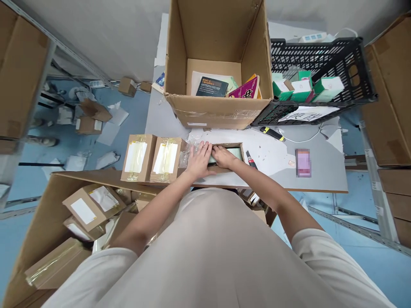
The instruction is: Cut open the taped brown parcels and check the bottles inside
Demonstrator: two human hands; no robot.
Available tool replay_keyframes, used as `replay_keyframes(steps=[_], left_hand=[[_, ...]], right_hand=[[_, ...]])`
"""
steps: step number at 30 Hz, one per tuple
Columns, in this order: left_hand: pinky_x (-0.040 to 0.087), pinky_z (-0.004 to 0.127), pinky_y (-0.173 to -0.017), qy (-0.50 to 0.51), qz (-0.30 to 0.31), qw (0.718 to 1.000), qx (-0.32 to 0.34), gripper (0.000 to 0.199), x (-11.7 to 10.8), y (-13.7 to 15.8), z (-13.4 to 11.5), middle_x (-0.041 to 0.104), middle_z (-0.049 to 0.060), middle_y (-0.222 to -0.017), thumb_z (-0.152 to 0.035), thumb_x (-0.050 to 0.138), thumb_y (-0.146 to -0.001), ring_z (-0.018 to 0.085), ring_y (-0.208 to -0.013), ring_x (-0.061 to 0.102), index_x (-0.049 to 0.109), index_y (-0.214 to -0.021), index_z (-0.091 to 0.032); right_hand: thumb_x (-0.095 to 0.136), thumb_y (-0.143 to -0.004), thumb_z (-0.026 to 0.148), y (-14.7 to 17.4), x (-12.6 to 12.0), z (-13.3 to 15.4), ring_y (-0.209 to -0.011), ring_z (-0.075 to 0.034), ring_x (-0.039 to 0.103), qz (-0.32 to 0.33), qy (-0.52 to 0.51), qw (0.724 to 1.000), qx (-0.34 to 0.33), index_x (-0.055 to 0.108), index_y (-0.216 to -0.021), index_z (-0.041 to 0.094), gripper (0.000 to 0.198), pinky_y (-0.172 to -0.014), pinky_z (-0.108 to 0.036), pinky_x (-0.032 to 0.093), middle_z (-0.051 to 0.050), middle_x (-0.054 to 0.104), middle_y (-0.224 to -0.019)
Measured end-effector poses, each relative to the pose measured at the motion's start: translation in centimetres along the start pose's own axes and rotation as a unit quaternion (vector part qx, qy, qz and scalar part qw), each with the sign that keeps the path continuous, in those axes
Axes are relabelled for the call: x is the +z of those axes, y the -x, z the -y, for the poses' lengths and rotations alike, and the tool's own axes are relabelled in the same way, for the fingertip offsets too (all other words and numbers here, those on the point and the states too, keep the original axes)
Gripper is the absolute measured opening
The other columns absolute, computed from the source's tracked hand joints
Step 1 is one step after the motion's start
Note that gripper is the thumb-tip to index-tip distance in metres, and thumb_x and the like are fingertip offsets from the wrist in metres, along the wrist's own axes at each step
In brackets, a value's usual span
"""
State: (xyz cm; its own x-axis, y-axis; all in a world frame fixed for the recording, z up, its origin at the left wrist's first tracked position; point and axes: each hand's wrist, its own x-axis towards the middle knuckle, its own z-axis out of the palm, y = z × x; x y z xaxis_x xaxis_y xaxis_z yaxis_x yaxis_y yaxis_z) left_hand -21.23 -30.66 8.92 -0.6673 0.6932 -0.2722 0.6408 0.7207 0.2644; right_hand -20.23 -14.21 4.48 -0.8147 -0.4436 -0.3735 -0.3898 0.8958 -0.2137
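Note:
A small cardboard box (242, 149) stands open on the table in front of me, with a flat pale green thing (236, 152) inside. My left hand (199, 161) lies flat over the box's left end, fingers stretched out. Bent fingers of my right hand (224, 157) reach into the box; their tips are hidden, so what they grip cannot be made out. Crumpled clear plastic wrap (184, 158) lies just left of my left hand. To the right of the box rests a red and black cutter (251, 159).
Two taped boxes (136, 159) stand at left. Behind is a large carton (218, 112) holding books (212, 87); beside it, a black crate (356, 102) with green-white boxes (329, 89). A yellow-black knife (272, 133) and pink item (303, 163) lie right. A parcel-filled carton (35, 226) stands lower left.

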Motion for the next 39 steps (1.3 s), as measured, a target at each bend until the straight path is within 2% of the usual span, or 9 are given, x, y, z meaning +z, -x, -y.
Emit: replay_keyframes(steps=[3, 9, 13, 16, 20, 23, 27, 34, 39], left_hand=[[0.002, 0.058, -0.114, -0.008, 0.030, 0.999, -0.020, 0.125, 1.5, -1.4, 0.4, 0.007, 0.017, -0.157, -0.058, 0.073, -0.058, 0.039, -0.144, 0.006, 0.002, -0.151, -0.013], [-0.002, 0.061, -0.112, -0.017, -0.004, 1.000, -0.013, 0.125, 2.5, -1.8, 1.3, 0.011, 0.018, -0.156, -0.056, 0.074, -0.059, 0.037, -0.144, 0.005, 0.001, -0.151, -0.013], [0.004, 0.057, -0.114, 0.006, -0.001, 0.999, 0.038, 0.105, 3.0, -1.4, 2.1, 0.015, 0.017, -0.156, -0.053, 0.064, -0.073, 0.034, -0.144, 0.011, 0.005, -0.151, -0.014], [0.013, 0.054, -0.114, 0.024, 0.016, 0.996, 0.081, 0.084, 3.7, -1.2, 3.0, 0.011, 0.013, -0.158, -0.046, 0.051, -0.085, 0.031, -0.145, 0.008, 0.008, -0.151, -0.017], [0.013, 0.058, -0.112, 0.026, 0.031, 0.999, 0.004, 0.085, 4.5, -1.1, 3.5, 0.005, 0.015, -0.158, -0.048, 0.049, -0.084, 0.034, -0.145, 0.006, 0.007, -0.151, -0.016], [0.011, 0.063, -0.111, 0.029, 0.054, 0.997, -0.053, 0.087, 4.9, -1.2, 3.5, 0.012, 0.015, -0.157, -0.055, 0.047, -0.082, 0.035, -0.144, 0.009, 0.011, -0.150, -0.015], [0.007, 0.067, -0.110, 0.043, 0.062, 0.994, -0.085, 0.082, 5.1, -1.5, 3.0, 0.020, 0.012, -0.156, -0.050, 0.045, -0.083, 0.035, -0.144, 0.011, 0.012, -0.150, -0.019], [0.003, 0.069, -0.109, 0.085, 0.068, 0.990, -0.092, 0.081, 5.2, -1.7, 3.4, 0.018, 0.010, -0.156, -0.040, 0.049, -0.081, 0.033, -0.145, 0.010, 0.013, -0.150, -0.020], [0.002, 0.067, -0.109, 0.109, 0.038, 0.991, -0.065, 0.078, 5.4, -1.3, 3.5, 0.019, 0.012, -0.156, -0.037, 0.049, -0.082, 0.033, -0.144, 0.014, 0.014, -0.150, -0.019]], right_hand=[[0.062, -0.077, 0.018, 0.1, 0.2, -0.5, -0.112, -0.030, 0.046, -0.008, -0.029, 1.000, -0.003, 0.040, -0.133, 0.002, 0.062, -0.099, -0.041, 0.034, -0.022, 0.048, -0.125], [0.058, -0.076, 0.015, 1.1, 0.8, -1.3, -0.113, -0.028, 0.043, -0.052, -0.083, 0.995, -0.008, 0.039, -0.136, 0.004, 0.063, -0.099, -0.040, 0.035, -0.018, 0.049, -0.122], [0.055, -0.079, 0.015, 2.0, 1.2, -1.9, -0.115, -0.029, 0.041, -0.051, -0.086, 0.995, -0.019, 0.033, -0.140, 0.006, 0.066, -0.100, -0.043, 0.035, -0.019, 0.046, -0.126], [0.050, -0.083, 0.014, 2.3, 1.0, -1.5, -0.114, -0.030, 0.041, -0.019, -0.047, 0.998, -0.022, 0.034, -0.142, 0.016, 0.062, -0.096, -0.048, 0.036, -0.019, 0.044, -0.128], [0.037, -0.088, 0.009, 2.1, 0.2, -0.2, -0.113, -0.032, 0.043, 0.024, 0.007, 1.000, -0.002, 0.034, -0.142, 0.035, 0.060, -0.091, -0.055, 0.037, -0.016, 0.040, -0.134], [0.040, -0.086, 0.007, 2.0, -0.2, -0.2, -0.110, -0.031, 0.045, 0.040, 0.036, 0.998, -0.018, 0.030, -0.143, 0.035, 0.065, -0.089, -0.052, 0.040, -0.016, 0.042, -0.132], [0.046, -0.084, 0.011, 2.1, -0.5, -0.9, -0.108, -0.031, 0.045, 0.038, 0.055, 0.996, -0.053, 0.035, -0.140, 0.033, 0.061, -0.086, -0.047, 0.043, -0.016, 0.041, -0.131], [0.061, -0.076, 0.011, 1.1, -1.4, 1.0, -0.099, -0.029, 0.053, 0.088, 0.091, 0.992, 0.003, 0.039, -0.134, 0.032, 0.066, -0.076, -0.037, 0.048, -0.016, 0.041, -0.127], [0.055, -0.082, 0.013, 1.0, -1.5, 2.0, -0.097, -0.027, 0.058, 0.086, 0.096, 0.991, 0.030, 0.039, -0.132, 0.029, 0.056, -0.075, -0.036, 0.048, -0.017, 0.044, -0.124]])
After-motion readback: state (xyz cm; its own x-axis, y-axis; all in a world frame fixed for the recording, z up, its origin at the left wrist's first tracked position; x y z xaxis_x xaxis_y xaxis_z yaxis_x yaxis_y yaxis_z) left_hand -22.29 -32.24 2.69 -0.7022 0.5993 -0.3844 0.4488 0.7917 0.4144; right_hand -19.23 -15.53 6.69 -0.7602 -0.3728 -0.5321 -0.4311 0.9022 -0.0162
